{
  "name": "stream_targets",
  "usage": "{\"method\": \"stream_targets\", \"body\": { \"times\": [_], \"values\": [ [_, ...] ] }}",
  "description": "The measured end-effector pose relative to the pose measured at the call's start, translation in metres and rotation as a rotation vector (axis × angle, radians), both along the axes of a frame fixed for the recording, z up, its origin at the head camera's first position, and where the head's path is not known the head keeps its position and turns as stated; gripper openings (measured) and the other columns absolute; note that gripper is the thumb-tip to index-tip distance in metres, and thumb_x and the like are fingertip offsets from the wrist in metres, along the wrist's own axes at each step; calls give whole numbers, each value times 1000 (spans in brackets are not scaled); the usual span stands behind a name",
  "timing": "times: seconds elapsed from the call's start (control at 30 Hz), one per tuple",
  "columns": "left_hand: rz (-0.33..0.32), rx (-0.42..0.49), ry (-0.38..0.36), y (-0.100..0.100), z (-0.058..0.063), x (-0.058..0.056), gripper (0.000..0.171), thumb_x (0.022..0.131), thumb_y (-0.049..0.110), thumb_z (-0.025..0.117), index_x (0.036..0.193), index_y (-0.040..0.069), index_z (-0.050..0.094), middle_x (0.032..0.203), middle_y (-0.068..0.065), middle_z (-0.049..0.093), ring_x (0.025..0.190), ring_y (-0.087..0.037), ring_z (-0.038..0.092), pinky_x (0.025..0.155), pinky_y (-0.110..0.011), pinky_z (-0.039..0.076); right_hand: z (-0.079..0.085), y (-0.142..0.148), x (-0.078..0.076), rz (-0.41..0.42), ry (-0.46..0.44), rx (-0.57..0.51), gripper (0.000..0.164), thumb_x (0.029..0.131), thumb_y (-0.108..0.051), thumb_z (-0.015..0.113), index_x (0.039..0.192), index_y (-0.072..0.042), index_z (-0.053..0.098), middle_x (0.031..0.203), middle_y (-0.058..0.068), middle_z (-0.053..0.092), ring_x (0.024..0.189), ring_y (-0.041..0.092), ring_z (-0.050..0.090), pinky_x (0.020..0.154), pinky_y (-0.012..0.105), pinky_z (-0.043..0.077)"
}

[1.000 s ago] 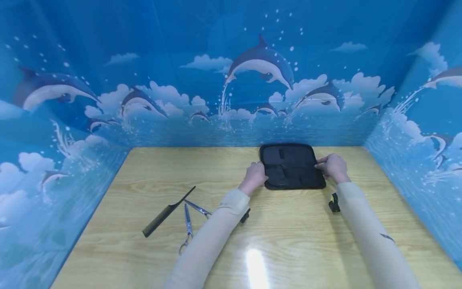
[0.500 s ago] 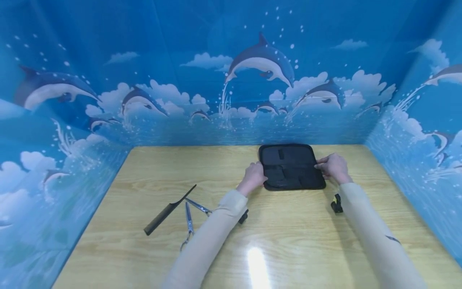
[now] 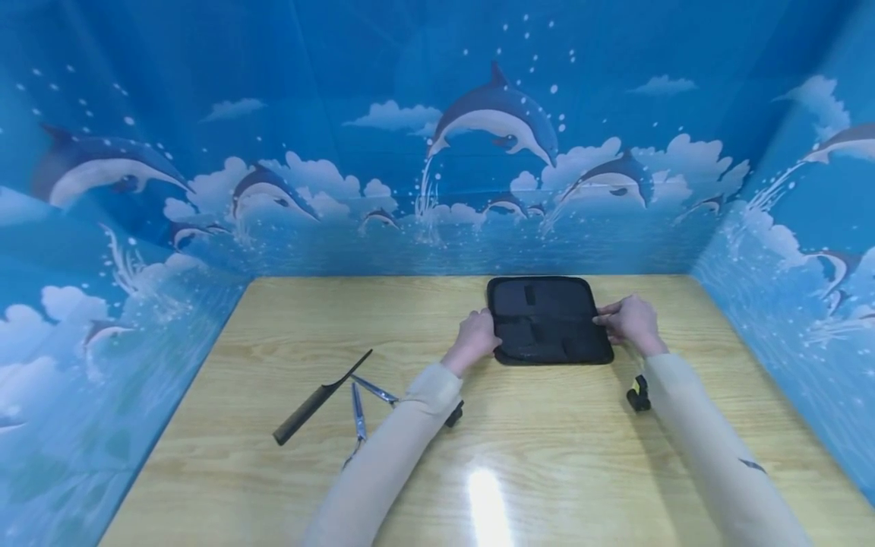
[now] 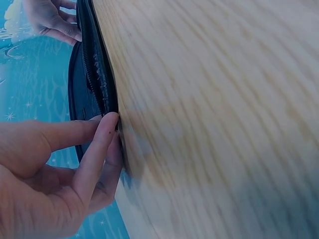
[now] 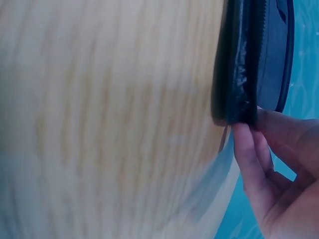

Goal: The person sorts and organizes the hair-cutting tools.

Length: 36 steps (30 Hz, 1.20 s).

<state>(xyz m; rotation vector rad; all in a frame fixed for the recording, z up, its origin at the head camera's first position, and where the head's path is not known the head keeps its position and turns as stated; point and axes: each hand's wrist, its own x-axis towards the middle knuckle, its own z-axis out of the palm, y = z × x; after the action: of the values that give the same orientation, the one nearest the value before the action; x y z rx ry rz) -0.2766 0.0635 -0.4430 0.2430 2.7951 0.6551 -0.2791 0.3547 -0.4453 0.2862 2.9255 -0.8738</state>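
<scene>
A black zippered case (image 3: 547, 319) lies opened flat near the back edge of the table, its inner pockets facing up. My left hand (image 3: 475, 339) pinches the case's left edge between thumb and fingers. On the opposite side, my right hand (image 3: 632, 323) pinches the right edge. In the left wrist view the left hand (image 4: 65, 169) grips a corner beside the zip (image 4: 89, 74). The right wrist view has the right hand (image 5: 279, 164) holding the case's other end, with the thumb on top and fingers beneath.
A black comb (image 3: 307, 410) with a thin tail lies at the left of the wooden table (image 3: 547, 456). Beside it are two pairs of steel scissors, one thinning pair (image 3: 358, 414) and another pair (image 3: 374, 390), both partly under the left sleeve. A dolphin-print curtain (image 3: 437, 190) encloses the back and sides.
The case has shifted slightly toward me and a little to the left, both hands moving with it. The comb and scissors have stayed in place.
</scene>
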Motion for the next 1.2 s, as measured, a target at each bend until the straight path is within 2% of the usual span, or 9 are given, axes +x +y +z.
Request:
{"method": "stream_targets", "body": {
  "times": [0.1,0.17,0.27,0.37,0.47,0.7,0.97,1.03,1.2],
  "values": [
    [2,5,-8,-2,1,1,64,96,20,72,149,-2,44,136,-22,56,122,-32,56,109,-36,46,-1,-1,2,-1,3,-9,41,93,-18,73,126,5,65,58,2,69,48,11,66,89,48,58],
    [1,10,-11,-3,1,3,64,96,20,72,149,-2,43,136,-22,55,122,-31,56,108,-36,46,-2,-1,3,-3,9,-25,41,93,-17,73,127,6,65,57,2,68,47,11,66,90,50,57],
    [5,23,-20,-5,2,5,64,97,19,71,150,-2,42,137,-22,55,121,-32,56,104,-35,49,-2,-2,4,-27,-1,-96,40,93,-14,73,127,6,65,56,3,67,47,12,65,74,43,62],
    [2,17,-20,-7,3,8,63,97,19,70,150,-2,42,137,-22,55,119,-31,57,103,-34,50,-2,-5,6,-48,-21,-174,39,93,-11,72,127,7,65,58,4,67,48,13,65,56,33,61],
    [3,13,-23,-10,4,10,63,97,18,70,149,-3,42,136,-22,55,117,-30,58,98,-33,53,-2,-7,9,-42,-25,-201,39,93,-10,71,127,8,64,60,3,69,50,14,67,53,30,60],
    [30,48,-45,-14,3,12,63,97,17,71,149,-3,42,136,-23,54,116,-34,58,68,-23,57,-5,-11,11,-30,-5,-183,38,94,-11,70,126,8,65,59,2,68,51,14,68,54,31,61],
    [21,19,-32,-19,2,12,66,95,16,73,150,-3,41,137,-23,54,111,-32,60,91,-29,55,-8,-14,10,-26,-18,-179,37,95,-12,69,126,8,65,59,1,68,51,15,69,54,32,61],
    [27,34,-34,-21,2,13,66,95,15,73,150,-3,41,137,-24,54,110,-33,60,79,-26,58,-7,-15,11,-29,-24,-186,38,95,-12,69,127,8,64,60,1,68,52,15,69,55,32,61],
    [49,80,-52,-26,2,16,67,94,11,73,151,-3,39,138,-26,52,105,-33,62,61,-21,57,-5,-21,14,-42,-33,-203,36,95,-10,70,126,8,65,62,3,69,53,14,68,55,32,61]
  ]
}}
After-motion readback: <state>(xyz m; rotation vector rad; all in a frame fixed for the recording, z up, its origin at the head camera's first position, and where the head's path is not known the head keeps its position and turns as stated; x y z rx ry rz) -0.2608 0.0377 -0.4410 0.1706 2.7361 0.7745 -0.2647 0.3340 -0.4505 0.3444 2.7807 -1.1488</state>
